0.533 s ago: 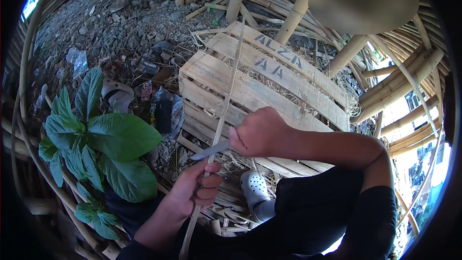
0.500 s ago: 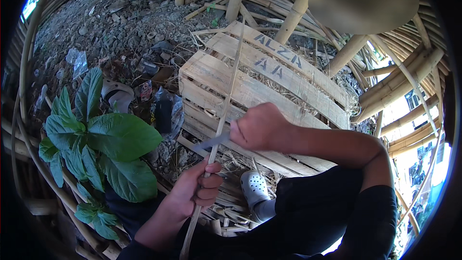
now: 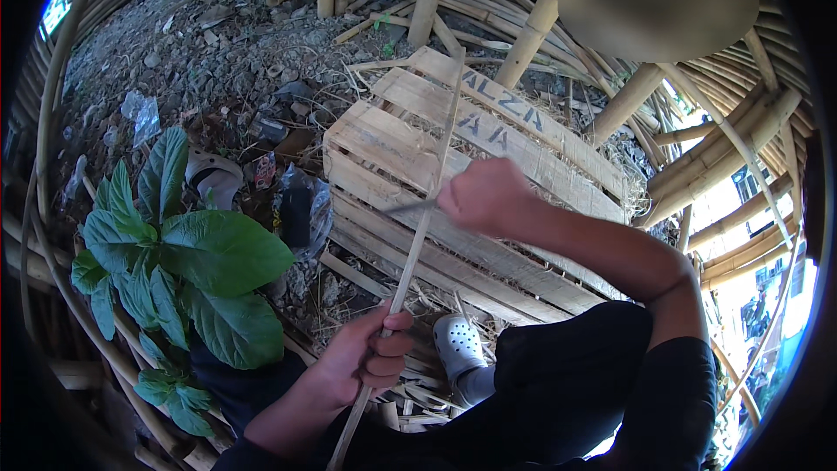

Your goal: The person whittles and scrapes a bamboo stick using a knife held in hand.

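Observation:
A long, thin bamboo strip (image 3: 408, 275) slants up from the lower edge and across the slatted wooden crate. My left hand (image 3: 362, 358) is wrapped round its lower part. Farther up, my right hand (image 3: 488, 196) is closed on a knife, its handle hidden inside the fist. The knife's narrow blade (image 3: 405, 208) sticks out to the left and crosses the strip, seemingly against it. Beneath the strip and my right hand lies the pale wooden crate (image 3: 366, 144), with dark lettering on its slats.
A leafy green plant (image 3: 218, 249) stands at the left. Plastic litter (image 3: 141, 115) and a grey clog (image 3: 214, 176) lie on stony soil. My foot in a pale clog (image 3: 459, 344) is below the crate. Bamboo poles (image 3: 523, 44) and railings (image 3: 724, 153) surround the spot.
My right hand and the knife have moved up along the strip, away from my left hand. The strip's upper end has shifted right. My left hand stays nearly in place, slightly lower.

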`<state>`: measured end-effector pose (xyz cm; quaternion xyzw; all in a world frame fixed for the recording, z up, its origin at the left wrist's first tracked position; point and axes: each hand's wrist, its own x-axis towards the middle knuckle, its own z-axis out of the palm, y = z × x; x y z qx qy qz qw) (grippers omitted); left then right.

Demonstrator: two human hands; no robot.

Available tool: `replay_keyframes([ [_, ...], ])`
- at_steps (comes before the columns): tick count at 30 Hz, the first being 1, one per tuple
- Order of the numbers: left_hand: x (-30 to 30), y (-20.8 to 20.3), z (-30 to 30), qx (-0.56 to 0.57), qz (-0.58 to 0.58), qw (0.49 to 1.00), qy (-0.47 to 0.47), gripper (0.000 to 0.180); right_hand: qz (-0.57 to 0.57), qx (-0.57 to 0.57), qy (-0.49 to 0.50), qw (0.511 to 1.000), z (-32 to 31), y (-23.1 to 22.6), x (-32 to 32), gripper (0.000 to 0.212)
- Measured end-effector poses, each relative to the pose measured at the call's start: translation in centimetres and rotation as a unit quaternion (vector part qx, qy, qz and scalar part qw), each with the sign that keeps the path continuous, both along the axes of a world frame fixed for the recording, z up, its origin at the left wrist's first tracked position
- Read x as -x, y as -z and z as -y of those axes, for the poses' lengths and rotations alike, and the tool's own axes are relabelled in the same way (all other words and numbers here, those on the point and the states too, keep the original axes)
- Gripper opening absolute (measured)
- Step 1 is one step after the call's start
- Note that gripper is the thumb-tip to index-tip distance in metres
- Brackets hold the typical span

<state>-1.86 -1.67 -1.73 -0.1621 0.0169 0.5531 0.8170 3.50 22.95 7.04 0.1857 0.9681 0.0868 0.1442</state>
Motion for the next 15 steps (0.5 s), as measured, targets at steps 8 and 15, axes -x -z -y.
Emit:
replay_keyframes([
  [8,0.0,-0.3,0.3,0.002,0.010,1.000,-0.008,0.031,0.014,0.007,0.026,1.000,-0.1,-0.3,-1.0,0.049],
  [15,0.2,-0.4,0.5,-0.033,0.096,0.995,-0.014,0.031,-0.040,0.031,0.016,0.999,0.2,0.6,-2.0,0.049],
])
